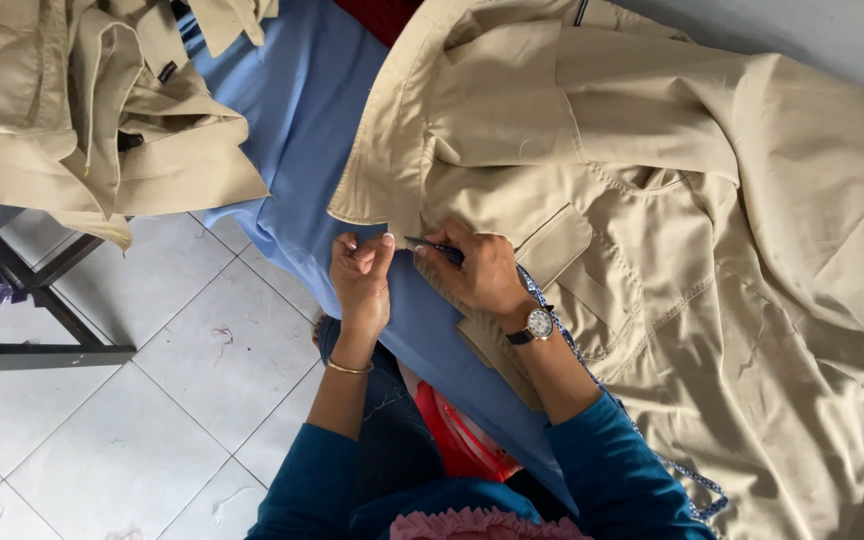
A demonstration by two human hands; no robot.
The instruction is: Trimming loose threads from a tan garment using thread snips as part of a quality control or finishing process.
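**Hands work the jacket's front edge**

The left hand [360, 272] is pinched shut just off the beige jacket [712, 250], fingertips together; whether it holds a thread, I cannot tell. The right hand [480, 272] grips a small dark tool [432, 245] against the jacket's near edge. The jacket spreads over blue cloth [302, 110]. Open tiled floor [152, 400] lies left. Beyond, a second beige garment [82, 110] is heaped.
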